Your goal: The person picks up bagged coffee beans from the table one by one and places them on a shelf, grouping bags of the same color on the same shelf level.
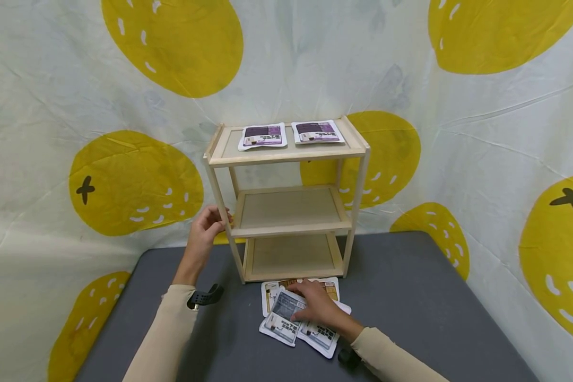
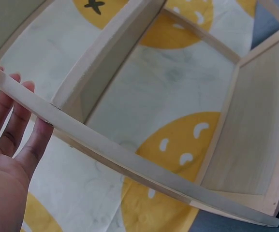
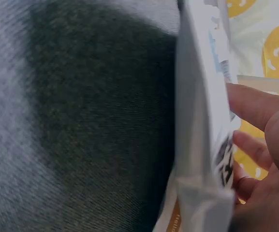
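A light wooden three-tier shelf (image 1: 291, 230) stands on the dark table. My left hand (image 1: 207, 227) holds its front left post (image 2: 105, 140), with the thumb on one side and fingertips on the other. In front of the shelf lie overlapping flat packets. A grey-and-white packet (image 1: 283, 317) rests on top at the left, and another grey-and-white packet (image 1: 319, 337) lies beside it. Behind them is an orange-and-white packet (image 1: 269, 292), partly covered. My right hand (image 1: 317, 304) reaches over the pile, its thumb and fingertips touching the packets; the palm hides part of them.
Two purple-and-white packets (image 1: 263, 136) lie side by side on the top tier. The dark grey table (image 1: 391, 297) extends to both sides of the shelf. A pale cloth with yellow fruit prints (image 1: 138, 180) hangs behind and around it.
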`<move>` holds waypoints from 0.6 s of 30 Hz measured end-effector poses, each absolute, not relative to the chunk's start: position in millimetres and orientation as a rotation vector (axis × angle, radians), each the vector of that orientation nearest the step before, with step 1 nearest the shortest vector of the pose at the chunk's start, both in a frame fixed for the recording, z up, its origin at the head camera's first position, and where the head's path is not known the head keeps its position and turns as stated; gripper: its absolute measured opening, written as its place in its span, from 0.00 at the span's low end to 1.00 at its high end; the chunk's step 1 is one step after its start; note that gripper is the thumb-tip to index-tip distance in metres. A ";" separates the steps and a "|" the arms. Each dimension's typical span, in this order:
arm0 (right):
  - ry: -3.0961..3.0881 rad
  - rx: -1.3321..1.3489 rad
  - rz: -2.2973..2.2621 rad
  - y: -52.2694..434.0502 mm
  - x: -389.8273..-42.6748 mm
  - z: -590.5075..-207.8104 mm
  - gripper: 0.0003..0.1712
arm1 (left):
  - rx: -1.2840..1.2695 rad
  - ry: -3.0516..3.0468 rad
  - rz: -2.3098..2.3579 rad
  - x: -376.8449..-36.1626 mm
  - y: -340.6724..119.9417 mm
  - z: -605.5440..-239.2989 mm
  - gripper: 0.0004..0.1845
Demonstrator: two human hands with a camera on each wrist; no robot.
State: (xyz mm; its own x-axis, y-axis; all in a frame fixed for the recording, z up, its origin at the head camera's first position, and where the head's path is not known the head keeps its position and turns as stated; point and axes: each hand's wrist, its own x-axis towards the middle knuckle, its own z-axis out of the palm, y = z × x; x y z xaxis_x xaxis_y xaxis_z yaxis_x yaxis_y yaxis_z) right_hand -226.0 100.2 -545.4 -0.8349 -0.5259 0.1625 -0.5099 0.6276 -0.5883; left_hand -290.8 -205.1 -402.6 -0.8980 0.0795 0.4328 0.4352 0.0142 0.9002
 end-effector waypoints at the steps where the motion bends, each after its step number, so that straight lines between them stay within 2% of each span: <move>1: 2.823 -0.916 -0.991 99.5 -225.8 -545.8 0.41 | -0.534 -2.032 -1.967 -290.6 -205.0 -402.6 0.10; 11: 2.610 -0.978 -1.188 101.7 -226.6 -540.6 0.40 | -0.531 -2.029 -1.977 -291.4 -204.6 -403.4 0.09; 14: 2.581 -1.042 -1.213 102.6 -227.2 -540.6 0.35 | -0.522 -2.033 -1.978 -291.7 -204.8 -403.4 0.09; 18: 2.520 -1.065 -1.268 104.4 -227.7 -540.3 0.23 | -0.522 -2.034 -1.979 -291.2 -204.4 -402.4 0.12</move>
